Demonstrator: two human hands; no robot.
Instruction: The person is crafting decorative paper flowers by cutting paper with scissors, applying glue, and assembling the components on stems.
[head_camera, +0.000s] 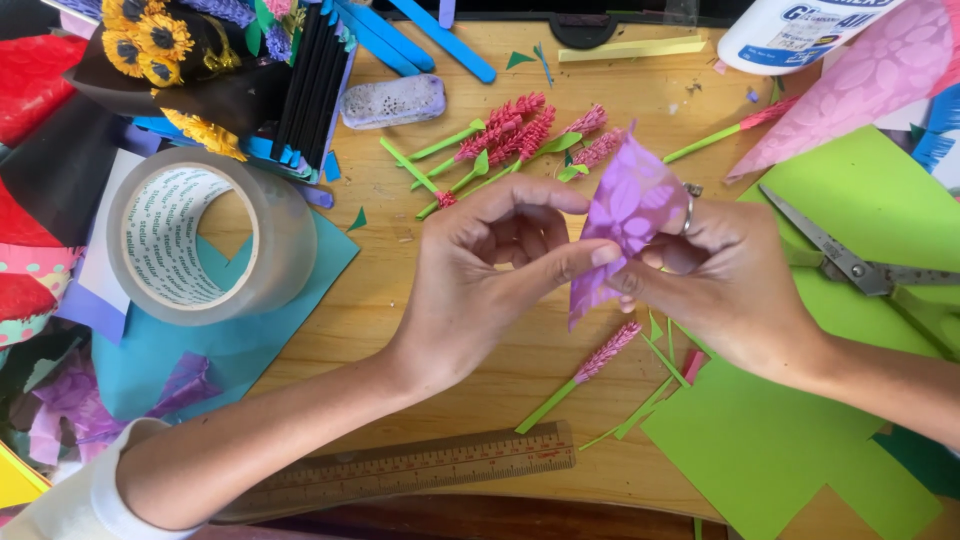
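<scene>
Both my hands hold a small piece of purple paper with a pale flower pattern (628, 210) above the wooden table (420, 300). My left hand (490, 270) pinches its lower edge between thumb and forefinger. My right hand (725, 280), with a ring on one finger, grips the paper from the right side. Under the hands lies a paper lavender stem with a pink head and green stalk (585, 370). Several more such stems (510, 145) lie just beyond the hands.
A big roll of clear tape (205, 235) stands at the left on teal paper. Scissors (850, 262) rest on green paper (790, 440) at the right. A wooden ruler (420, 465) lies at the near edge. A glue bottle (800, 35), pink patterned paper cone (860, 90), blue sticks (420, 35) sit at the back.
</scene>
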